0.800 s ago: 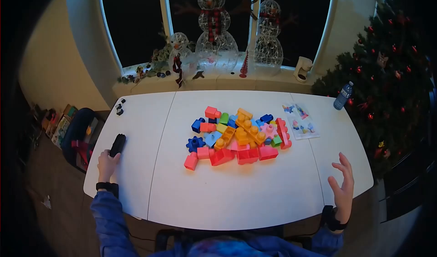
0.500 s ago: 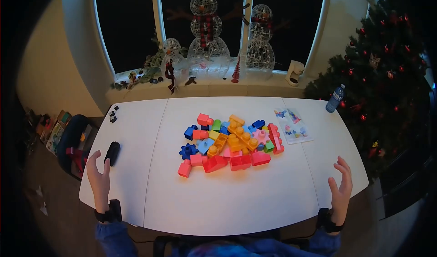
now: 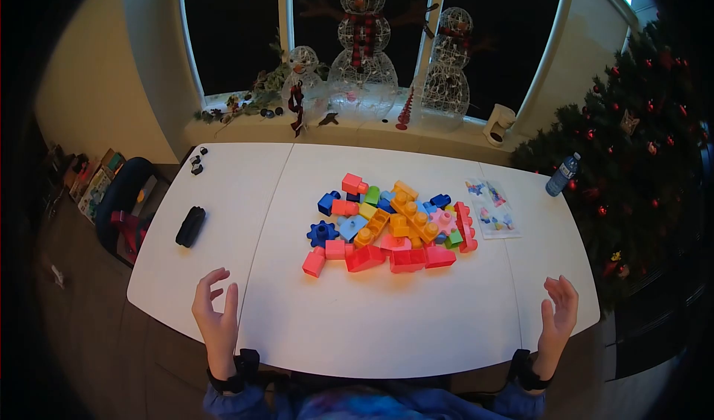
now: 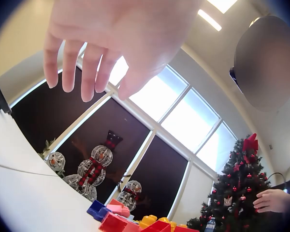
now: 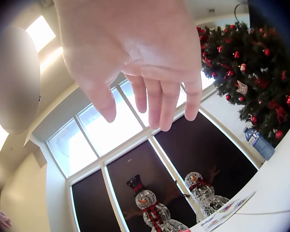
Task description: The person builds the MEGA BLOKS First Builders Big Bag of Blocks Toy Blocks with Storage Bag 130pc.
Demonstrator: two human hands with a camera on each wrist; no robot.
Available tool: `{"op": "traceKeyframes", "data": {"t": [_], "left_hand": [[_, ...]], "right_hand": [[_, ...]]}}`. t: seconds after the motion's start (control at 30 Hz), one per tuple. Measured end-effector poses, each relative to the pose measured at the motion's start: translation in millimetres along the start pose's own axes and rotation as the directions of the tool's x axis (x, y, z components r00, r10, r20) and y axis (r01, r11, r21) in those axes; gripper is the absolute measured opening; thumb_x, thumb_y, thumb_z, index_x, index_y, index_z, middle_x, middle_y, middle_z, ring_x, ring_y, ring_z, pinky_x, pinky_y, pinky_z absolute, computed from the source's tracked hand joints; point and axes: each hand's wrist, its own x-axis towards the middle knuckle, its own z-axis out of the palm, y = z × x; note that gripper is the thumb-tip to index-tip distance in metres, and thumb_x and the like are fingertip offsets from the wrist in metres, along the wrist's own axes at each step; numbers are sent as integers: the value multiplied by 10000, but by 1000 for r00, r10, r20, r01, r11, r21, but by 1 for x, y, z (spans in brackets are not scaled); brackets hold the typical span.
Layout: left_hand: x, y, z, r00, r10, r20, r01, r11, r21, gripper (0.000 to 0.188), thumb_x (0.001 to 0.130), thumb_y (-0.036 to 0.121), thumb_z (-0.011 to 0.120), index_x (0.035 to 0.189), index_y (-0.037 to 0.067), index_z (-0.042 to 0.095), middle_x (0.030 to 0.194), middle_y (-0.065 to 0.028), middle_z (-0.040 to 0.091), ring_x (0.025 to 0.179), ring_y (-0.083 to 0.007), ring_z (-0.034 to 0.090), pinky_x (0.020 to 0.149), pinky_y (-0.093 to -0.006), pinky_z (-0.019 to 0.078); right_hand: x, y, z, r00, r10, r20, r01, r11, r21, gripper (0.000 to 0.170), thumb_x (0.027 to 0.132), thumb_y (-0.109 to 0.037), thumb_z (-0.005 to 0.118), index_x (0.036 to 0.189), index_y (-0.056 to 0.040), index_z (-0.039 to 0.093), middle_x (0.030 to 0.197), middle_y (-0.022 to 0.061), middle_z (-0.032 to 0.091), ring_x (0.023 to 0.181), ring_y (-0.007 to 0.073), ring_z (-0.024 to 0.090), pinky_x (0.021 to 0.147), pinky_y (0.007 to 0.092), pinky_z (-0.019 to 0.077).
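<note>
My left hand [image 3: 216, 322] is raised over the front left of the white table [image 3: 372, 323], fingers loosely bent and nothing in them. Over the front right, my right hand [image 3: 558, 317] is held up much the same way, also with nothing in it. Both palms [image 4: 121, 29] show bare in the wrist views. Between and beyond the hands lies a pile of big plastic building blocks, among them a long orange block [image 3: 413, 220], a dark blue gear-shaped block [image 3: 322, 233], a pink gear-shaped block [image 3: 444, 220] and red blocks [image 3: 365, 258]. Neither hand touches the pile.
A black case [image 3: 191, 226] lies at the table's left, with small black pieces [image 3: 197, 168] behind it. A sheet with block pictures [image 3: 500, 223] lies right of the pile. A water bottle [image 3: 563, 174] stands at the back right corner, near a Christmas tree [image 3: 632, 152].
My left hand has let go of the black case, lifted and moved right and nearer to me. The case stays on the table. My right hand has hardly moved.
</note>
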Motion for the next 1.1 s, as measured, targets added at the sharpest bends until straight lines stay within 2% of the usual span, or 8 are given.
{"op": "traceKeyframes", "data": {"t": [0.23,0.43,0.53,0.73,0.83,0.93,1.03,1.1], "left_hand": [[12,16,35,983,-1,183,7,999,-34,391,903,179,794,1234,11,672,1178,-142,732,1110,-264,696,892,-394,550],[42,21,104,871,168,462,-279,943,183,562,835,298,865,1265,-1,661,1127,-174,720,998,-296,701,821,-393,570],[47,40,123,785,100,611,-372,865,336,548,825,310,860,1232,-8,675,1088,-197,723,934,-339,707,800,-420,571],[50,20,134,758,67,649,-397,836,378,434,850,258,817,1161,-20,696,955,-202,712,868,-352,721,775,-442,579],[43,36,115,808,59,587,-291,905,310,426,831,186,823,1179,-15,678,974,-179,702,872,-331,724,777,-415,589],[37,55,97,720,162,674,-265,963,51,430,818,100,820,1198,-4,649,1054,-163,687,897,-312,722,818,-382,598],[24,52,102,520,367,771,-322,921,-220,430,820,47,807,1206,7,623,1119,-151,662,924,-300,711,853,-365,598],[13,57,107,453,356,818,-310,923,-230,411,829,47,799,1199,9,624,1126,-154,658,943,-305,708,879,-365,596]], "right_hand": [[-2,-7,13,997,57,61,-61,996,68,445,956,-59,676,1385,5,578,1248,159,692,1120,249,689,1059,401,494],[-2,-16,24,992,-9,123,12,1000,-27,341,905,0,691,1244,7,660,1281,175,685,976,208,729,996,385,527],[-3,-17,22,991,-8,136,13,999,-39,314,882,29,694,1196,3,685,1301,184,677,929,198,736,949,371,550],[-1,-13,20,995,18,93,-10,996,-83,241,880,0,708,1121,7,715,1364,193,651,812,148,699,786,285,549],[-1,-11,23,997,5,76,3,994,-110,234,877,-16,716,1110,6,721,1396,195,639,780,127,671,730,253,525],[-1,-11,27,995,13,100,1,991,-130,235,870,-19,724,1103,2,725,1402,191,641,778,124,666,730,249,522],[-1,-11,31,991,11,132,3,995,-101,231,860,0,726,1091,1,728,1383,187,652,784,124,669,727,251,525],[-2,-13,33,986,16,168,0,995,-96,234,855,12,728,1089,4,728,1368,187,660,782,127,669,721,255,529]]}}
